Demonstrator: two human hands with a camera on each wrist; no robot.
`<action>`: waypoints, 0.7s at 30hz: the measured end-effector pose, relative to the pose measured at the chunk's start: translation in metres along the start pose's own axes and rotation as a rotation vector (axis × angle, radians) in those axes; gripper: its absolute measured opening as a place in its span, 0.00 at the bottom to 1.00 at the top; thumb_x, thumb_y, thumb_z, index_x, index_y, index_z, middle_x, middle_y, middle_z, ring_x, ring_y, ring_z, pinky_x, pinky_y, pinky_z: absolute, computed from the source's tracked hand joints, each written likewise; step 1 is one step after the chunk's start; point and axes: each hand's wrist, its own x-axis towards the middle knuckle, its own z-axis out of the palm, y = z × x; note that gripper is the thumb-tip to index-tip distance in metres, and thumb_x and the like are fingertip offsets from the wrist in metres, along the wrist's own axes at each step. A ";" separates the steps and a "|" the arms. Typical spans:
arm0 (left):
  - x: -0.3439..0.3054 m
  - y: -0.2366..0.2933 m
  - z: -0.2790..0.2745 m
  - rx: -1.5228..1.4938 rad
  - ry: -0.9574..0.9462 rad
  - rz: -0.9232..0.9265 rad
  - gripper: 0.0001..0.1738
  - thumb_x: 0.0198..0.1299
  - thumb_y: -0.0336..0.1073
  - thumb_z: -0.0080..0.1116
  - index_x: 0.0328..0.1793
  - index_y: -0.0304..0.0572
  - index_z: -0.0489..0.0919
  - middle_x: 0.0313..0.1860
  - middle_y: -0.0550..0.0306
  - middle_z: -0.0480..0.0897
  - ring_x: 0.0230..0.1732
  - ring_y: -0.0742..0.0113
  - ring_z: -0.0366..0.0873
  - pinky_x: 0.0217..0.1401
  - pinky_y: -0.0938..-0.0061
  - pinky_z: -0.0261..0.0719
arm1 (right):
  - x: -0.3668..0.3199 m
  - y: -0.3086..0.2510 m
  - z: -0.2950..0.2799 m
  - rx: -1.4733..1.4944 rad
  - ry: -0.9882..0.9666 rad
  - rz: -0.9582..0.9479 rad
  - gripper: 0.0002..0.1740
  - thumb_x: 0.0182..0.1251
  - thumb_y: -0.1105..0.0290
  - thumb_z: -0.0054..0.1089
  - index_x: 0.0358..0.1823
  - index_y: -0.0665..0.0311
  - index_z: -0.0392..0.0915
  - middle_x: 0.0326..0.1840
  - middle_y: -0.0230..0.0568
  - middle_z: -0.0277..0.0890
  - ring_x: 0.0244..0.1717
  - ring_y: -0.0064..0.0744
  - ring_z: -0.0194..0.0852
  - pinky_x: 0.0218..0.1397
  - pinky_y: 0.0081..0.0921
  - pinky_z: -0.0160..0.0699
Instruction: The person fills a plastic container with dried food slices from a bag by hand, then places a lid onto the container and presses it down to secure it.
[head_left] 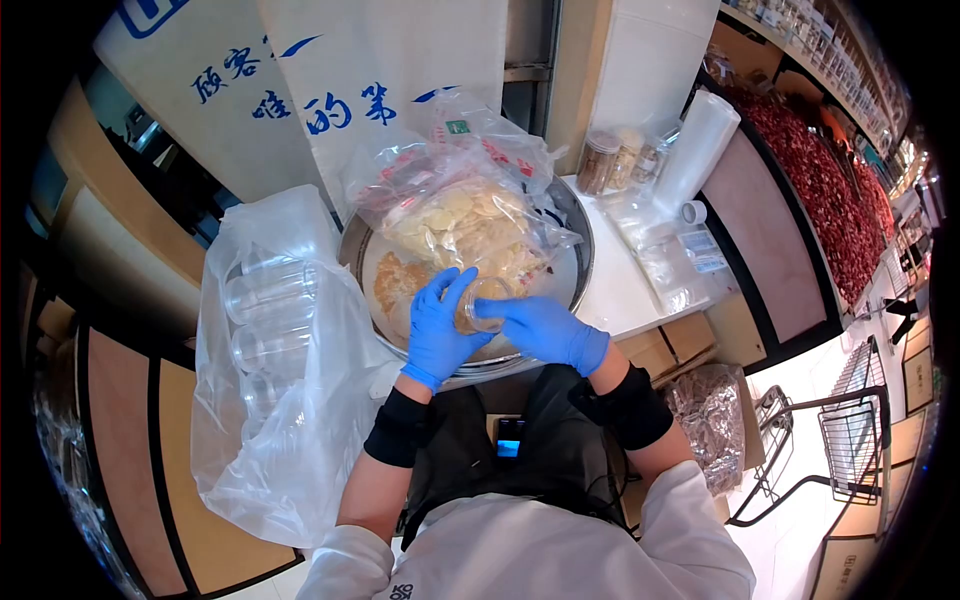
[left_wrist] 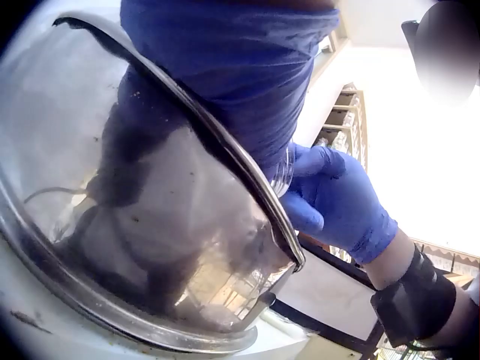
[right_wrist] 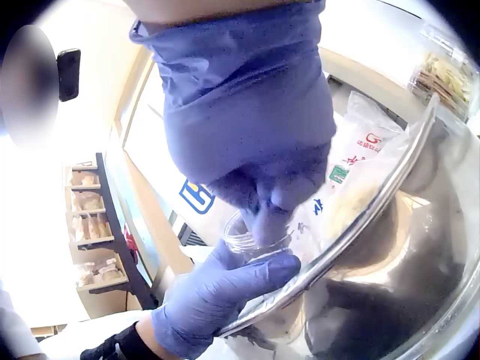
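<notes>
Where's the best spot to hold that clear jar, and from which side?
Probably around the side wall of the clear jar, below its ridged rim, coming from the left, where the left hand is. The rounded body suits a wraparound hold, and the right hand is at the mouth from the other side.

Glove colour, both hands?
Blue on both left hand and right hand; shows best in the head view.

The gloved right hand (right_wrist: 251, 127) has its fingers at the mouth of a clear jar (right_wrist: 237, 238) that the left hand (right_wrist: 214, 296) grips. Beside them curves a shiny metal pan (right_wrist: 420, 262), a printed plastic bag (right_wrist: 371, 127) showing past it.
</notes>
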 end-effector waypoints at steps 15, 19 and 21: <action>0.003 0.003 -0.004 -0.054 -0.106 0.023 0.46 0.33 0.40 0.80 0.66 0.49 0.76 0.62 0.50 0.79 0.65 0.50 0.75 0.70 0.59 0.69 | 0.022 -0.039 -0.015 -0.504 -0.680 0.239 0.36 0.59 0.54 0.58 0.68 0.64 0.71 0.60 0.51 0.78 0.56 0.52 0.79 0.59 0.39 0.77; 0.000 0.001 -0.003 -0.037 -0.109 0.009 0.46 0.34 0.43 0.80 0.67 0.51 0.77 0.62 0.51 0.79 0.65 0.51 0.75 0.70 0.58 0.67 | 0.021 -0.044 -0.014 -0.645 -0.614 0.211 0.37 0.54 0.57 0.59 0.66 0.64 0.70 0.51 0.51 0.81 0.46 0.54 0.82 0.51 0.42 0.81; 0.000 0.000 -0.003 -0.024 -0.106 0.008 0.47 0.34 0.44 0.80 0.67 0.52 0.77 0.62 0.52 0.79 0.65 0.51 0.75 0.70 0.58 0.67 | 0.020 -0.050 -0.020 -0.616 -0.600 0.193 0.34 0.55 0.55 0.59 0.63 0.62 0.74 0.54 0.50 0.80 0.46 0.53 0.83 0.51 0.42 0.81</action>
